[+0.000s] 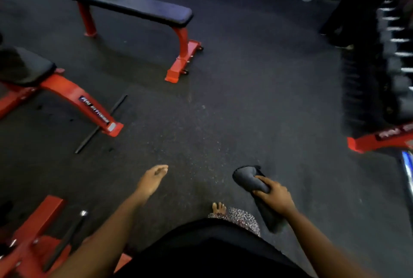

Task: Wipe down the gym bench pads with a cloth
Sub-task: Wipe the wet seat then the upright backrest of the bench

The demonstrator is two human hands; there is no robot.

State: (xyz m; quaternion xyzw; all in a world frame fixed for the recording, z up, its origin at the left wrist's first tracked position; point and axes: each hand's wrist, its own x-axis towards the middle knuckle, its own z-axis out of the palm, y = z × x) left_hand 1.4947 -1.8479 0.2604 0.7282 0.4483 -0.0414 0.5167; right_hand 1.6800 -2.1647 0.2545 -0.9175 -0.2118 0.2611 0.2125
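My right hand [276, 197] grips a dark grey cloth [247, 179], which hangs folded over my fingers above the floor. My left hand [153, 179] is held out in front of me, loosely curled and holding nothing. A flat bench with a black pad [127, 3] and red legs stands ahead at the upper left, well out of reach. A second bench's black pad [21, 65] on a red frame sits at the left edge. Neither hand touches a bench.
Dark rubber floor [223, 110] lies between me and the benches. A thin black bar [100, 124] lies on the floor by the left bench's foot. A weight stack on a red base [380, 139] stands at the right. Red frame parts [33, 233] sit at the lower left. My bare foot [219, 208] shows below.
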